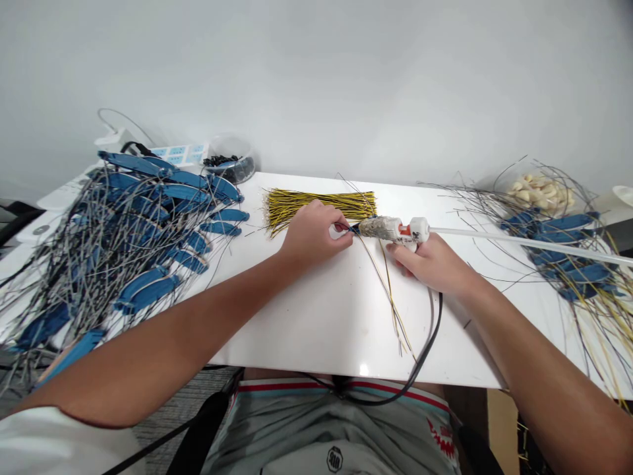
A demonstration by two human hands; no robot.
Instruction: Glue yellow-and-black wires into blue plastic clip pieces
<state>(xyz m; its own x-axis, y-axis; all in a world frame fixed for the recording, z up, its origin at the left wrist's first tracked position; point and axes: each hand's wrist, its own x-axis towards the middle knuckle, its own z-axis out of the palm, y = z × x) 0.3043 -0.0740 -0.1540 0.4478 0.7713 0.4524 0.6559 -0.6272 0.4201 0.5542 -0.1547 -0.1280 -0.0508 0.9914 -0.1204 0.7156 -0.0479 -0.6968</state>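
My right hand [432, 260] is wrapped round the grip of a white hot glue gun [418, 229], whose stained front end points left. A long pale glue stick [519, 241] runs out of its back towards the right edge. Just left of the nozzle, my left hand [319, 231] is closed in a pinch on thin wires; what sits at the fingertips is small and partly hidden. From that pinch, yellow and dark wires [390, 297] hang down across the white table [297, 316]. Behind my left hand lies a flat bundle of yellow-and-black wires [326, 203].
Many blue oval pieces [148, 290] with tangled grey wires cover the left side. Behind them are a clear tub [237, 165] with black parts and a power strip [182, 154]. At right, more blue pieces [568, 227] lie before pale yellow pieces [541, 192]. A black cord [430, 349] crosses the front edge.
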